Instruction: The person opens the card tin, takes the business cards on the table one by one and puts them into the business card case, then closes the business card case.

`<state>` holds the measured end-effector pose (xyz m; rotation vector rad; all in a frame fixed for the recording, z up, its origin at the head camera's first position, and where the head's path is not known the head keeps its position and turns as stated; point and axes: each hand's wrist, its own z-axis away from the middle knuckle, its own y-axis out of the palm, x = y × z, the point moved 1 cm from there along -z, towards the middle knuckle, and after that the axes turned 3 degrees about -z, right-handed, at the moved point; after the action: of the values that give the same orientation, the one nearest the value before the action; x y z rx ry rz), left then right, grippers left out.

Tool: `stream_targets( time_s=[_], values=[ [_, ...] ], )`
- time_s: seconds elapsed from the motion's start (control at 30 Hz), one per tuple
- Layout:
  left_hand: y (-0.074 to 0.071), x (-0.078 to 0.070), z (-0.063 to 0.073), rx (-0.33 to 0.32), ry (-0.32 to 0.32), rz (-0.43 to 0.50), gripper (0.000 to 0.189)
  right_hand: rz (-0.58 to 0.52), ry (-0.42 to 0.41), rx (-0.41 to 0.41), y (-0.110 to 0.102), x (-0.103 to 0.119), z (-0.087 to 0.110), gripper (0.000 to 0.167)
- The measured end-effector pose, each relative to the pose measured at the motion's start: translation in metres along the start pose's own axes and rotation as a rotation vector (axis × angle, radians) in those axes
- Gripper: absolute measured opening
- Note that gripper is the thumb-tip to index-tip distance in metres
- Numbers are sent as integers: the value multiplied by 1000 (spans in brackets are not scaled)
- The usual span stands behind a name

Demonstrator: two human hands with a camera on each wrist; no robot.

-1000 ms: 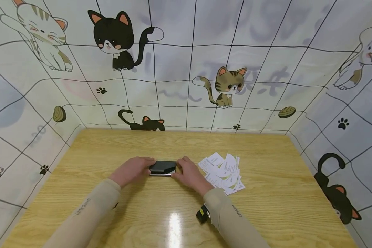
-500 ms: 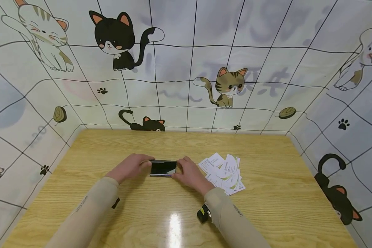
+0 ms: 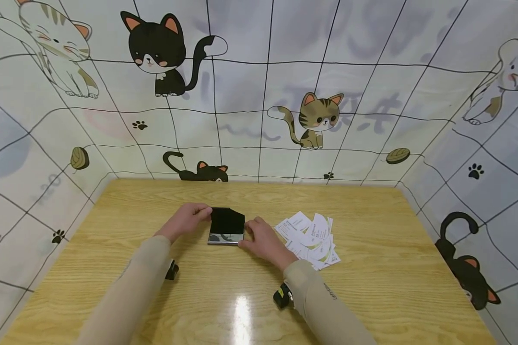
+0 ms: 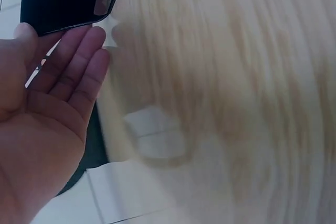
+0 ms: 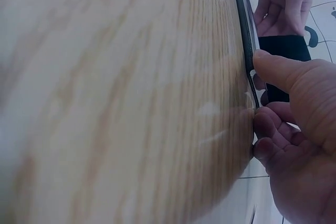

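Observation:
A black card case (image 3: pixel 227 220) with a shiny silver front part lies near the middle of the wooden table, its black flap opened out toward the back. My left hand (image 3: pixel 187 221) pinches the flap's left edge between thumb and fingers; in the left wrist view the flap's corner (image 4: pixel 60 3) sits at the fingertips. On the other side my right hand (image 3: pixel 265 242) grips the right end of the case. The right wrist view shows that thumb on the case's edge (image 5: pixel 248 32), with curled fingers beneath. To the right lies a loose pile of white printed cards (image 3: pixel 311 239).
The wooden table (image 3: pixel 371 287) ends at a cloth backdrop (image 3: pixel 241 96) with printed cats, which hangs along the back and both sides. Small black devices (image 3: pixel 281 296) are worn at both wrists.
My left hand has moved up and away with the flap, so the case shows taller, with the flap's black face above a shiny strip. The right hand and the cards stay in place.

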<state>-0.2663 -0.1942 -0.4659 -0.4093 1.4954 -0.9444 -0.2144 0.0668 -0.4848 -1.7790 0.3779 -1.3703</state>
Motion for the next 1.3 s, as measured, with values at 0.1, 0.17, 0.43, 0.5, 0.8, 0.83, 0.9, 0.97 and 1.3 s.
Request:
stream_targets(
  time_s=[0.1, 0.17, 0.43, 0.5, 0.8, 0.83, 0.9, 0.97, 1.3],
  values=[
    [2, 4, -5, -39, -20, 54, 35, 4, -9, 3, 1, -1, 0, 43],
    [4, 6, -8, -62, -41, 95, 35, 4, -13, 3, 1, -1, -1, 44],
    [7, 13, -13, -59, -89, 254, 36, -8, -22, -11, -1, 1, -1, 45],
    [7, 14, -14, -55, -84, 258, 37, -9, -23, -12, -2, 2, -1, 44],
    [8, 20, -20, -11, -108, 302, 37, -3, -15, -14, -2, 1, 0, 44],
    [8, 20, -20, -6, -109, 308, 37, -1, -17, -17, -2, 1, 0, 44],
    [8, 20, -20, -1, -111, 319, 37, 2, -18, -22, -2, 0, 0, 43],
    [8, 20, -20, 3, -111, 327, 38, 6, -15, -28, -1, 0, 0, 43],
    [8, 21, -17, 16, -130, 326, 40, 24, -3, -33, 4, -2, 1, 38]
  ],
)
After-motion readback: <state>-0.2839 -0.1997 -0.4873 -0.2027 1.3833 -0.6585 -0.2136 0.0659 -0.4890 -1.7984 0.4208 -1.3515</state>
